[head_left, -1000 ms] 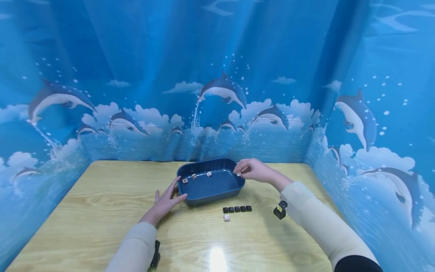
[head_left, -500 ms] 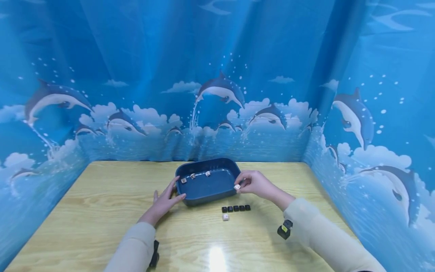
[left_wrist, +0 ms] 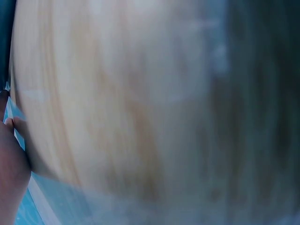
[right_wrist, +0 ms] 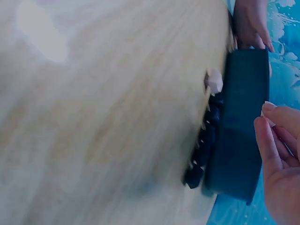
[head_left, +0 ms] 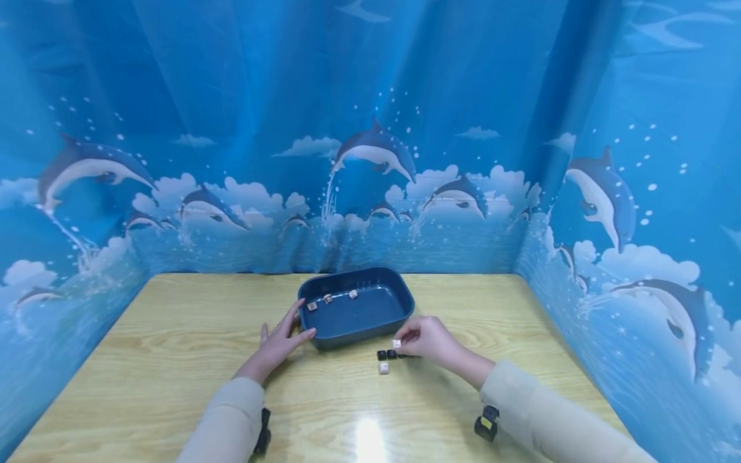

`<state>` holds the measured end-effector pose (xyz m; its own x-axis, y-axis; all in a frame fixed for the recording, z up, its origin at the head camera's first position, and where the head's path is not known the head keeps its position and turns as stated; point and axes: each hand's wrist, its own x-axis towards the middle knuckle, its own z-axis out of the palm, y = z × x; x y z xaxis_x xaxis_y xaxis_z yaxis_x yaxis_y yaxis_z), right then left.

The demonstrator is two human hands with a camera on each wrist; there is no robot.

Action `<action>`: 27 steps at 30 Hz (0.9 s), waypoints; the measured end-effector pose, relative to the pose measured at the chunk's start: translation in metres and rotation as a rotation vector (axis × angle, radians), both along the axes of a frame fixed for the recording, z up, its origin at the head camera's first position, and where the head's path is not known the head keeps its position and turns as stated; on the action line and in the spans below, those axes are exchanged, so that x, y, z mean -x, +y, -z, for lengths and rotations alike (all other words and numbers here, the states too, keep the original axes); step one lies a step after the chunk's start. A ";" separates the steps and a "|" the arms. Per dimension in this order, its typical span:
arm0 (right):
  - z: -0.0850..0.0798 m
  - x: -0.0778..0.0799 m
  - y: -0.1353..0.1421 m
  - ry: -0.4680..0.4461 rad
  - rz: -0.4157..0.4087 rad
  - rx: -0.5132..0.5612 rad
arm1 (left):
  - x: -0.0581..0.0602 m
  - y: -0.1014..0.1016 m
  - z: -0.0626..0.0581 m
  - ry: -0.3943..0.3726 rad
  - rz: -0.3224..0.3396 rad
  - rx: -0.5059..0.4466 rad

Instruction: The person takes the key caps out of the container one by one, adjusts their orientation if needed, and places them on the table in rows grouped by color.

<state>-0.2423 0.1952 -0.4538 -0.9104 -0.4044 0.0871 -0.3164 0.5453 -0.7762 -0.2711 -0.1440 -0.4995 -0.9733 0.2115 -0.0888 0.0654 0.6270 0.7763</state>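
A dark blue plastic basin (head_left: 370, 315) stands near the back of the table, with several small pale keycaps (head_left: 353, 294) along its left and far side. My left hand (head_left: 276, 347) rests against its left front corner, fingers spread, thumb at the front rim. In front of the basin, my right hand (head_left: 433, 341) pinches a white keycap (head_left: 396, 344) between thumb and fingertips, over a row of black keycaps (head_left: 381, 355); the hand hides the row's right part. Another white keycap (head_left: 384, 368) sits below the row's left end. The right wrist view shows the black row (right_wrist: 202, 140) beside the basin wall (right_wrist: 241, 122).
The wooden table (head_left: 197, 321) is bounded at the back and sides by a blue dolphin-print curtain (head_left: 260, 161). A bright light reflection lies on the table's front middle. The left wrist view is mostly blurred tabletop (left_wrist: 117, 117).
My right hand has come from the basin's right side toward me, carrying the white keycap out to the black row. The left hand has stayed at the basin's corner.
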 end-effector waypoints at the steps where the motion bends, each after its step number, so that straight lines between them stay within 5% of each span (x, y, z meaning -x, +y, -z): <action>1: 0.002 -0.001 0.000 0.004 -0.004 -0.003 | 0.000 0.000 0.000 -0.003 -0.001 0.000; 10: 0.015 -0.007 0.000 0.157 -0.046 -0.171 | 0.003 0.000 0.005 -0.005 -0.002 -0.008; 15: 0.020 -0.011 -0.003 0.147 -0.024 -0.268 | 0.003 0.000 0.005 -0.008 -0.002 -0.009; 27: 0.025 -0.013 -0.008 0.312 -0.065 -0.386 | 0.004 0.000 0.006 -0.003 -0.018 0.001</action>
<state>-0.2297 0.1876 -0.4791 -0.8366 -0.5162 0.1835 -0.5444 0.7456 -0.3845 -0.2749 -0.1440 -0.5058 -0.9768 0.1936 -0.0918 0.0517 0.6290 0.7757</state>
